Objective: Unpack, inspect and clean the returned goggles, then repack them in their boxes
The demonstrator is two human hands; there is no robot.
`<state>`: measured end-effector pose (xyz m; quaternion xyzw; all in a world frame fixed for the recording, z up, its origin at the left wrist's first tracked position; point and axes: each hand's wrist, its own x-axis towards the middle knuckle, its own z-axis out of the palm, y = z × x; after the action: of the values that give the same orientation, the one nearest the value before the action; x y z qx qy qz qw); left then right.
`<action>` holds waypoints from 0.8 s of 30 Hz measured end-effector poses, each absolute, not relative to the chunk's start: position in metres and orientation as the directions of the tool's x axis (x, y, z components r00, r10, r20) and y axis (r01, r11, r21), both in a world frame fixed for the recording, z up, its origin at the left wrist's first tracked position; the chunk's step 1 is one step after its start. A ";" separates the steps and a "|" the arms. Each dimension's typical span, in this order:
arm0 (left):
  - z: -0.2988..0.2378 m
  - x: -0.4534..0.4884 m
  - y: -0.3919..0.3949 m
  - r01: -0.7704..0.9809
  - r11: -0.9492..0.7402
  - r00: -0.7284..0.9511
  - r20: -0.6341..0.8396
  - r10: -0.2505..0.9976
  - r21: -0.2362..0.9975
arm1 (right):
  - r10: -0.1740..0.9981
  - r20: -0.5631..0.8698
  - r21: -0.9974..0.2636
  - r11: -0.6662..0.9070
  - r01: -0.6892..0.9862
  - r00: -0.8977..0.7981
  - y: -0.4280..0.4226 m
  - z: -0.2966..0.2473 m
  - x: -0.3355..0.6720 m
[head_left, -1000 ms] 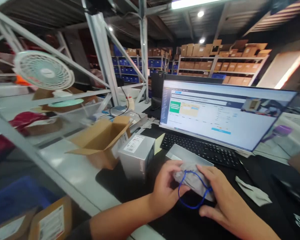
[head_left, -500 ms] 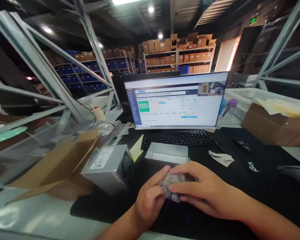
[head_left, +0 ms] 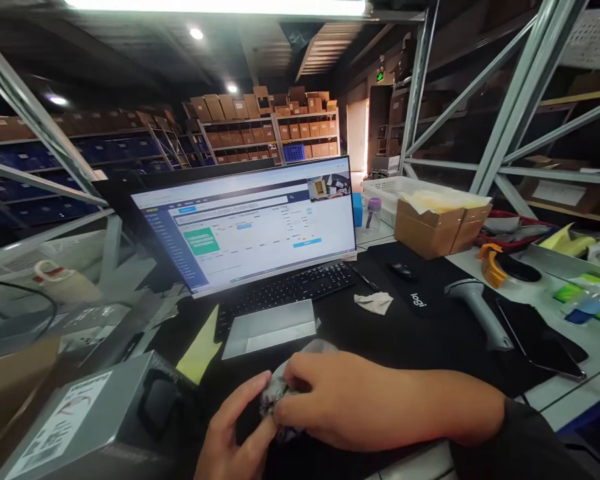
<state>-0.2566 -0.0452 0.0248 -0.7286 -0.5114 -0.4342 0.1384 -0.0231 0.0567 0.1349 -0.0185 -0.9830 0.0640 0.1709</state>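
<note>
Both my hands close round a small crumpled grey plastic bag (head_left: pixel 300 350) low in the head view, over a black desk mat (head_left: pixel 430 333). My left hand (head_left: pixel 235 433) grips the bag from the left and below. My right hand (head_left: pixel 340 400) covers it from above with its fingers curled. A blue cord seen earlier on the bag is hidden under my fingers. A grey boxed product (head_left: pixel 85 420) with a white label lies just to the left of my left hand.
A monitor (head_left: pixel 245 223) and black keyboard (head_left: pixel 290 290) stand behind, with a flat grey tray (head_left: pixel 270 327) and yellow paper (head_left: pixel 200 347) in front. On the right lie a barcode scanner (head_left: pixel 475 303), mouse (head_left: pixel 403 270), phone (head_left: pixel 540 330), crumpled paper (head_left: pixel 375 302) and a cardboard box (head_left: pixel 435 227). Steel racking frames both sides.
My view has swung to the right. My hands have bunched the bag smaller, and my right hand has come over it, hiding the blue cord.
</note>
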 end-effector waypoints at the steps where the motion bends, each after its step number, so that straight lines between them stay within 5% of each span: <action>1: 0.026 -0.252 -0.045 0.859 -0.455 0.118 0.776 0.620 0.233 | 0.066 0.341 -0.113 0.993 0.029 -0.938 0.057 0.133 -0.024; 8: 0.062 -0.235 -0.054 0.872 -0.470 0.242 0.712 0.659 0.139 | -0.057 0.500 0.083 0.996 -0.017 -0.864 0.077 0.131 -0.023; 16: 0.075 -0.242 -0.044 0.958 -0.240 0.265 0.795 0.546 -0.154 | 0.062 0.612 0.178 0.961 0.214 -0.788 0.098 0.133 -0.017; 20: 0.058 -0.235 -0.042 0.973 -0.169 -0.033 0.818 0.574 0.158 | 0.015 0.753 0.079 0.990 0.113 -0.658 0.096 0.117 -0.021; 24: 0.031 -0.223 -0.039 0.828 -0.198 -0.392 0.795 0.463 0.524 | 0.035 0.918 0.014 0.993 0.121 -0.394 0.093 0.101 -0.027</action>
<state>-0.2225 -0.0387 0.0310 -0.5271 -0.6125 -0.5666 0.1613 -0.0267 0.0927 0.1015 -0.0469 -0.8340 -0.0392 0.5484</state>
